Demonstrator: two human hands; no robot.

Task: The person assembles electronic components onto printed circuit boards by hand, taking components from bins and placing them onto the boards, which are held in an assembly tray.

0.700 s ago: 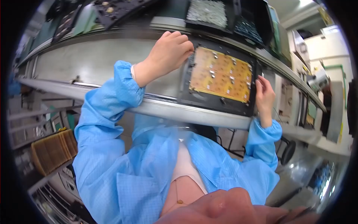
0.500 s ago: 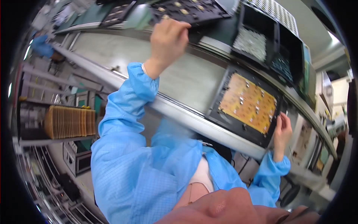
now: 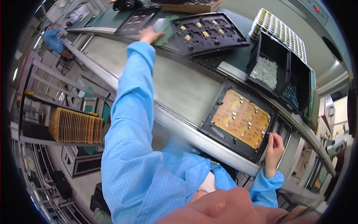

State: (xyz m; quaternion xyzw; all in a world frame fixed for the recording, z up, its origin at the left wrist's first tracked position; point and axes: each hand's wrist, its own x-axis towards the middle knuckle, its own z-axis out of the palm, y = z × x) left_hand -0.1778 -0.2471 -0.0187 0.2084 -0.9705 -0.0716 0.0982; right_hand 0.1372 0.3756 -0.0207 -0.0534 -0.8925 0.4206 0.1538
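My left hand [image 3: 150,35] is stretched far out over the bench's back edge. Its thumb points out to the side, apart from the fingers, and nothing shows in it. Just beyond lies a dark flat tray [image 3: 138,20] with a few small parts; a green translucent sheet [image 3: 164,27] is beside it. My right hand [image 3: 275,149] is at the right edge of a black fixture [image 3: 220,136]. Its fingers are pinched together there; what they hold, if anything, is hidden. An orange circuit board [image 3: 244,117] with small silvery parts lies in the fixture.
A black moulded tray [image 3: 209,35] with pale square parts sits tilted at the back. Black bins [image 3: 285,69] hold clear and dark small pieces, near a white rack [image 3: 279,28]. Several boards stand in a rack [image 3: 76,125] at left. A person in blue [image 3: 55,40] sits far left.
My left hand has left the tray with pale square parts and moved left toward the flat tray. My right hand stays at the fixture's edge. The view has shifted.
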